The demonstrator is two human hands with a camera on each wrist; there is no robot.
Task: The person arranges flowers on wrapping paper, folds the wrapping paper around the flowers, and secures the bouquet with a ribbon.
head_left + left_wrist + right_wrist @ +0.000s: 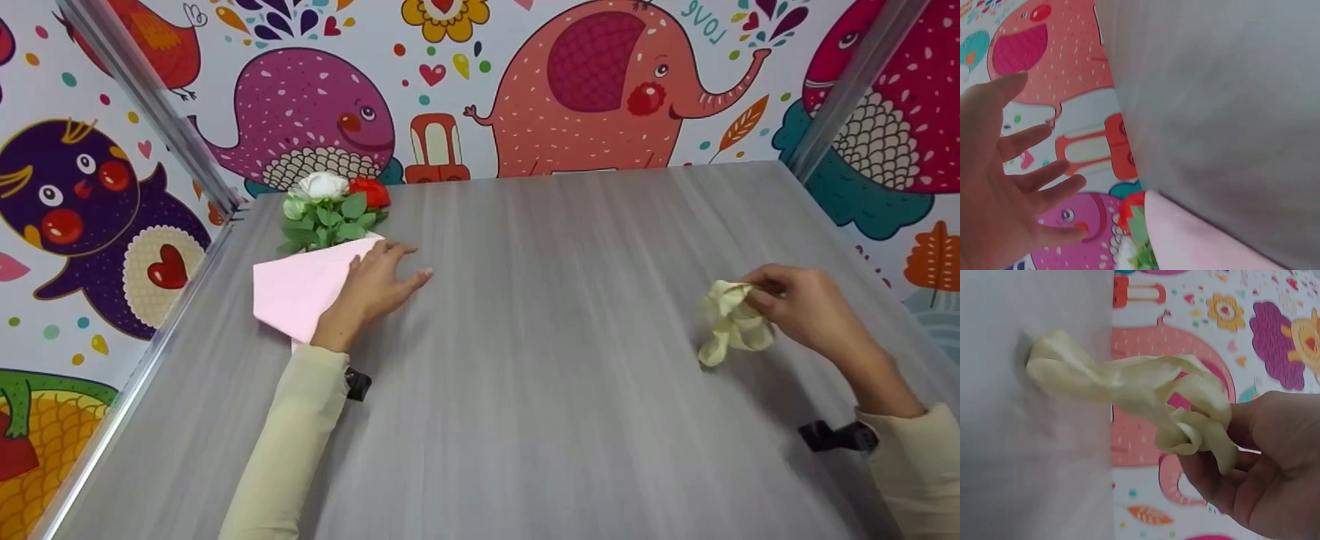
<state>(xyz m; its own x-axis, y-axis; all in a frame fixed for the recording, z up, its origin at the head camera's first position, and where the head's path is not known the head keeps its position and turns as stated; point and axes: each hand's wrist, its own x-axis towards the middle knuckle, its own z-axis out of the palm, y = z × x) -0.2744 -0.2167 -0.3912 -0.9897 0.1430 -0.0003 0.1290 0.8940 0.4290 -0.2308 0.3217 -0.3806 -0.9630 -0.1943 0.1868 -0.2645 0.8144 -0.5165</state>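
Observation:
A bouquet of white and red roses (330,202) with green leaves, in pink wrapping paper (292,289), lies at the left of the table. Above the paper's right side is my left hand (375,281), fingers spread and holding nothing; whether it touches the paper I cannot tell. The left wrist view shows that hand (1010,174) with its fingers apart. On the right, my right hand (810,307) pinches a cream ribbon (731,319), bunched in loops. In the right wrist view the ribbon (1129,385) hangs from the thumb and fingers of the hand (1275,461).
The grey wood-grain table (540,360) stretches between the two hands. A wall with cartoon animals (585,97) stands behind it, and metal posts (150,97) rise at the back corners. A metal strip (127,405) runs along the left edge.

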